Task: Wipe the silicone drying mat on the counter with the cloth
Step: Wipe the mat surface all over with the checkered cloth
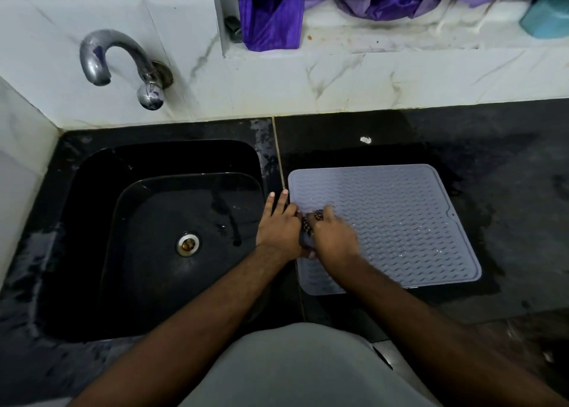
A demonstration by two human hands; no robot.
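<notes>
A grey ribbed silicone drying mat (400,222) lies flat on the black counter, to the right of the sink. My left hand (278,228) rests at the mat's left edge with two fingers stretched out straight toward the wall. Close beside it, my right hand (334,237) presses down on the left part of the mat, fingers curled over a small dark patterned cloth (309,223). Only a strip of the cloth shows between the two hands; most of it is hidden under my right hand.
A black sink (172,237) with a metal drain sits to the left, under a steel tap (123,64) on the white marble wall. The counter (508,191) around the mat looks wet. Purple fabric (271,18) hangs from a window ledge behind; a teal container (546,15) stands at far right.
</notes>
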